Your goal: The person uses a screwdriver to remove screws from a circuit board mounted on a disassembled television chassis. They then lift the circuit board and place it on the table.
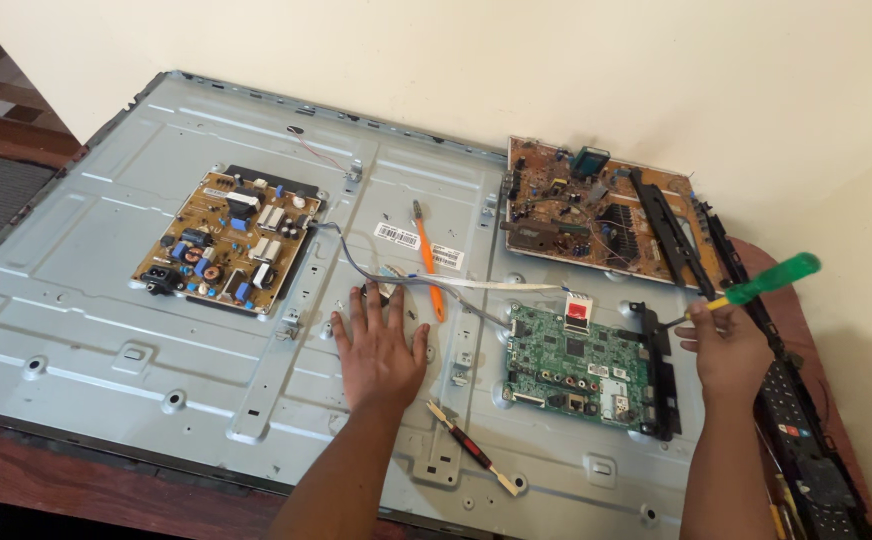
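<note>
Left hand: we see it pressed flat, fingers spread, on the grey metal panel — holding nothing; we judge it steadies the panel.
Right hand: closed around a screwdriver with a green handle; the handle points up and to the right, and the dark shaft runs down towards the black bracket at the right edge of the green board.
Grip: we read the fist as tight near the base of the handle, which suits turning a screw; the tip itself is too small to place exactly.
Green board: it lies on the panel, just left of the right hand, with a flat white cable reaching its top edge.
Yellow board: mounted at the panel's left, well apart from both hands; grey wires run from it towards the left hand.
Brown board: it lies loose at the far right, partly over the panel's edge, with long black strips across it.
Orange tool: it lies on the panel just beyond the left hand's fingertips.
Red-and-black tool: it lies near the left wrist.
Obstacles: the wires and white cable cross between the hands — the bracket crowds the shaft.
Worktop: dark wood shows under the panel's near edge.
</note>
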